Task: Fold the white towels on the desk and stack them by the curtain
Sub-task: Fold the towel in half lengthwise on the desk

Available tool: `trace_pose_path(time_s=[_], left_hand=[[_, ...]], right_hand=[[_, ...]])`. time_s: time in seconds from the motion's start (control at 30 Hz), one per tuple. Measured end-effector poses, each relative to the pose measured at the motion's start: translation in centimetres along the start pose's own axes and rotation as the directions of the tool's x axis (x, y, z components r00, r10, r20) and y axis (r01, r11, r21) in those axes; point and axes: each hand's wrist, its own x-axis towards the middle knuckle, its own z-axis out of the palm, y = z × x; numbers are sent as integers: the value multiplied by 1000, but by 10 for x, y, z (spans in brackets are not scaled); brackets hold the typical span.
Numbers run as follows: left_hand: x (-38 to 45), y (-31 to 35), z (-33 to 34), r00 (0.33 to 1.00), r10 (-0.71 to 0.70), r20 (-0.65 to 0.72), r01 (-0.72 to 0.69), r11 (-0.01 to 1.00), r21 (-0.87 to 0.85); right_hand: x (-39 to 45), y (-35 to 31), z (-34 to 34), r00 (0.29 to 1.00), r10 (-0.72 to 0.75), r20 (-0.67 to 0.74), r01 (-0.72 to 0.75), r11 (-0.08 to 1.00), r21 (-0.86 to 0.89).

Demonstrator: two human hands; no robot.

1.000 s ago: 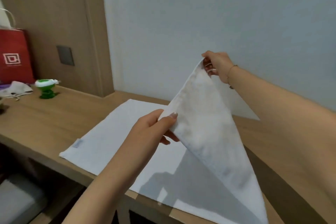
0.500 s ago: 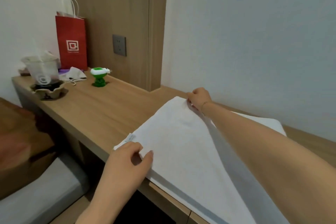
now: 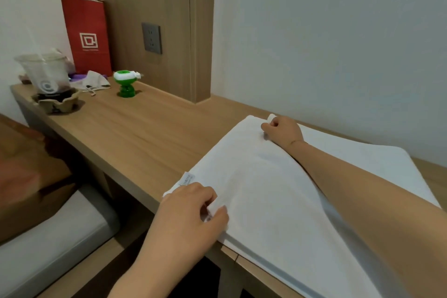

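Note:
A white towel [image 3: 261,184] lies folded over on itself on the wooden desk [image 3: 135,133], its left edge doubled. My left hand [image 3: 193,208] pinches the near left corner of the towel at the desk's front edge, beside a small sewn label [image 3: 187,179]. Across the towel, my right hand [image 3: 281,128] pinches the far left corner near the wall, fingers curled on the cloth. My right forearm lies over the towel and hides part of it. No curtain is in view.
At the desk's far left stand a red paper bag [image 3: 85,34], a clear plastic cup [image 3: 46,75] in a cardboard holder, a crumpled face mask [image 3: 95,81] and a small green-and-white gadget [image 3: 125,84]. A wall socket [image 3: 151,37] sits on the wooden panel. A grey cushion [image 3: 48,247] lies below.
The lifted half of the towel has come down to the left onto the other half. Both hands now hold its corners on the desk. The view has shifted right to left across the desk.

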Motion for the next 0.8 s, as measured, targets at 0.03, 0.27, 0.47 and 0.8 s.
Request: trace_pose_path(time_s=[0.03, 0.27, 0.47, 0.8], left_hand=[[-3, 6, 5, 1000, 10, 17, -10, 1000, -16], [-16, 56, 22, 994, 40, 106, -15, 973, -231], [-4, 119, 6, 994, 96, 45, -62, 870, -489], [16, 101, -30, 993, 31, 117, 39, 833, -552]], right_hand=[[-5, 8, -7, 1000, 3, 2, -3, 1000, -1], [-34, 34, -79, 997, 79, -9, -76, 981, 180], [-46, 20, -159, 949, 88, -301, 24, 937, 349], [-9, -41, -181, 909, -53, -414, 65, 998, 16]])
